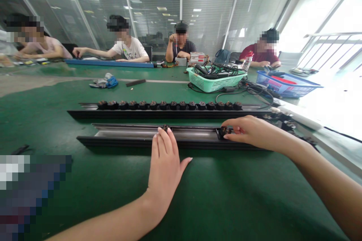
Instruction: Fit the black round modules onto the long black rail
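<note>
A long black channel (127, 142) with a bare metal inside lies crosswise in front of me. My left hand (165, 160) stretches its fingers over the channel's middle, thumb spread to the right. Its fingertips rest at a small black socket module (165, 126), mostly hidden behind them. Toward the channel's right end, my right hand (244, 130) pinches another black socket module (224, 131) between thumb and fingers, down inside the channel. Behind lies a second black channel (169, 114), holding a row of several similar modules (163, 105).
More modules (288, 125) lie right of the channels. A green basket (210, 83) of cables and a blue basket (291, 84) stand farther back. Gloves (104, 81) and a dark strip (135, 83) lie left of them. Several people sit across the green table (107, 192).
</note>
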Action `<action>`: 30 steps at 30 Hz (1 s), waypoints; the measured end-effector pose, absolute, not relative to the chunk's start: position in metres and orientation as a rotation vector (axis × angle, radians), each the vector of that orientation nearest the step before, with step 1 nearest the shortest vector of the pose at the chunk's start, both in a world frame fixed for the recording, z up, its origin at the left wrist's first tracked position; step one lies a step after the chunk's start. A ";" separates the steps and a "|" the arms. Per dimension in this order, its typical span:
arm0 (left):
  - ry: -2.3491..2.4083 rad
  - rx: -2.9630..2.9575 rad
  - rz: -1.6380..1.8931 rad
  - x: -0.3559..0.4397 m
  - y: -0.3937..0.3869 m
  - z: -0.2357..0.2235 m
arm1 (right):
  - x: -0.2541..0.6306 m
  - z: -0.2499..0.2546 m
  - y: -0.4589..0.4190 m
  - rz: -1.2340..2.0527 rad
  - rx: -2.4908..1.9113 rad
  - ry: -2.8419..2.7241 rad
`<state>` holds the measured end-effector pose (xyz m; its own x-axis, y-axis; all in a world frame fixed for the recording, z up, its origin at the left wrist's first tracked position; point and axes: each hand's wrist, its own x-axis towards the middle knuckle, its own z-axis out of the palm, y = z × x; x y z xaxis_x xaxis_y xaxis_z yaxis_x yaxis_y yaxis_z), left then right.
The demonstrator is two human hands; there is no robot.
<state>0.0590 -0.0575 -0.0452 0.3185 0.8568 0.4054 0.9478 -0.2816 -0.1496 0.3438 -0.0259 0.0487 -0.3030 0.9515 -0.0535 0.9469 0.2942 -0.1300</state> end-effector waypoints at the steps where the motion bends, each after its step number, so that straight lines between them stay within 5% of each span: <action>1: -1.612 -2.228 -0.340 0.059 -0.058 -0.045 | 0.344 0.048 -0.026 0.209 -1.843 -2.501; 30: -1.615 -2.230 -0.326 0.058 -0.057 -0.046 | 0.349 0.050 -0.026 0.205 -1.880 -2.513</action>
<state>0.0584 -0.0574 -0.0461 0.3176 0.8632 0.3925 0.9478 -0.2770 -0.1578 0.3487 -0.0257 0.0499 -0.2851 0.9551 -0.0807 0.9556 0.2766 -0.1020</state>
